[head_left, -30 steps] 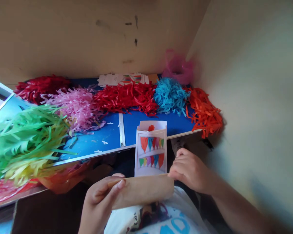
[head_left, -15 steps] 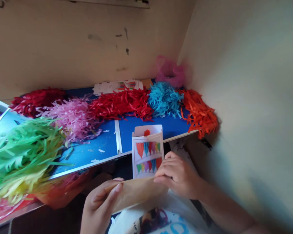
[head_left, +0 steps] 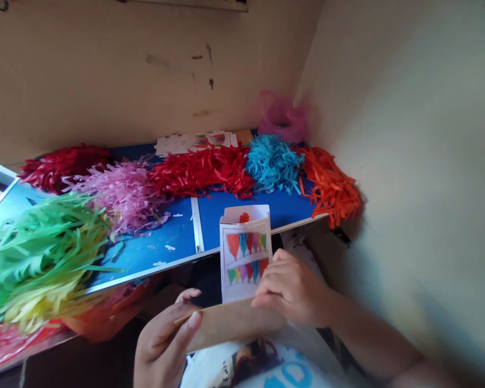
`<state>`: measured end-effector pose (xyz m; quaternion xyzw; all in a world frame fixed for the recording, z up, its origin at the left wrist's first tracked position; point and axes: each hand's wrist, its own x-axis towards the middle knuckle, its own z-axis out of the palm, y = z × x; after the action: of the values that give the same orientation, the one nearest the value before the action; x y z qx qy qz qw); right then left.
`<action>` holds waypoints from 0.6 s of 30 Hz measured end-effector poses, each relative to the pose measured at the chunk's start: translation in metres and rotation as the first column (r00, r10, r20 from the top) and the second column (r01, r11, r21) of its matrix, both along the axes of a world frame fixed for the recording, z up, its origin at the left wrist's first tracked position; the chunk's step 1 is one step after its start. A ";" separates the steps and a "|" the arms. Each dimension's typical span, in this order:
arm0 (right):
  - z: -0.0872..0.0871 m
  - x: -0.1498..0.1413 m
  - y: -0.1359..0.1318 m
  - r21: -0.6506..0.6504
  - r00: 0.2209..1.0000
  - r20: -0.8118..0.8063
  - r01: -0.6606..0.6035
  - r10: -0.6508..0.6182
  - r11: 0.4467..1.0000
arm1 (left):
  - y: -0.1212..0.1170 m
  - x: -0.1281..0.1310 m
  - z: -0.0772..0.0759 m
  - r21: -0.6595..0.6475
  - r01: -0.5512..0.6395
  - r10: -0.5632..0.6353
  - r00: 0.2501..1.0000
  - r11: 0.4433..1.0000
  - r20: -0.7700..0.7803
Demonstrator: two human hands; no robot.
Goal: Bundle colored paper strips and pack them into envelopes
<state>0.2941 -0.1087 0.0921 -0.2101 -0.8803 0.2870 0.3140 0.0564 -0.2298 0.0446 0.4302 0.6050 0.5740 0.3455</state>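
My left hand (head_left: 164,339) is at the bottom of the view, holding the left end of a brown kraft paper strip (head_left: 234,325) between thumb and fingers. A white printed paper packet (head_left: 244,253) stands upright behind the strip, showing rows of colourful triangular bunting, and its lower end is hidden. My right hand (head_left: 291,288) grips the packet's lower right part, with its thumb resting just above the strip's top edge. A small red paper piece (head_left: 244,217) pokes from the packet's open top.
Piles of shredded paper line the blue table (head_left: 165,242): green and yellow (head_left: 40,264), pink (head_left: 123,196), red (head_left: 202,172), blue (head_left: 272,164) and orange (head_left: 329,186). Printed sheets (head_left: 196,143) and a pink plastic bag (head_left: 282,118) sit at the back. Walls close the back and right.
My right hand has moved left, from the strip's right end onto the packet's lower right part. The left fingers have lifted slightly, and the view has shifted a little.
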 end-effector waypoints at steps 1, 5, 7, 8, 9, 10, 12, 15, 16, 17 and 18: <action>0.000 0.002 0.001 -0.014 1.000 0.013 -0.003 0.003 1.000 | 0.000 0.000 -0.001 -0.019 -0.028 0.029 0.999 0.999 0.030; -0.005 0.008 0.013 -0.283 0.999 0.046 0.009 0.004 0.959 | 0.009 0.002 0.004 -0.182 -0.123 0.163 0.960 0.976 0.228; -0.015 0.008 0.022 -0.548 0.999 0.026 0.054 -0.047 0.835 | 0.020 0.002 0.012 -0.328 -0.134 0.258 0.891 0.935 0.372; -0.021 0.007 0.026 -0.665 0.994 -0.005 0.076 -0.106 0.743 | 0.026 0.000 0.015 -0.382 -0.139 0.309 0.847 0.914 0.433; -0.028 0.005 0.028 -0.756 0.984 -0.046 0.079 -0.173 0.650 | 0.033 -0.002 0.018 -0.414 -0.154 0.358 0.802 0.897 0.478; -0.034 0.003 0.029 -0.817 0.968 -0.097 0.055 -0.231 0.574 | 0.039 -0.006 0.021 -0.428 -0.177 0.399 0.760 0.886 0.512; -0.046 -0.003 0.025 -0.878 0.939 -0.227 -0.081 -0.260 0.472 | 0.049 -0.017 0.022 -0.417 -0.242 0.454 0.705 0.876 0.545; -0.056 -0.014 0.003 -0.907 0.947 -0.319 -0.293 -0.041 0.302 | 0.062 -0.032 0.014 -0.338 -0.367 0.493 0.736 0.867 0.465; -0.059 -0.018 -0.006 -0.926 0.955 -0.296 -0.289 0.008 0.244 | 0.065 -0.036 0.010 -0.300 -0.419 0.513 0.751 0.857 0.416; -0.061 -0.022 -0.014 -0.948 0.968 -0.250 -0.250 0.025 0.196 | 0.068 -0.040 0.005 -0.261 -0.472 0.539 0.758 0.842 0.367; -0.062 -0.025 -0.021 -0.968 0.980 -0.200 -0.200 0.018 0.153 | 0.071 -0.043 0.000 -0.223 -0.520 0.566 0.759 0.825 0.322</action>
<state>0.2695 -0.1298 0.0298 -0.2783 -0.4729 0.8237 0.1430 0.0131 -0.1583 0.0446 0.0971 0.6597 0.6830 0.2979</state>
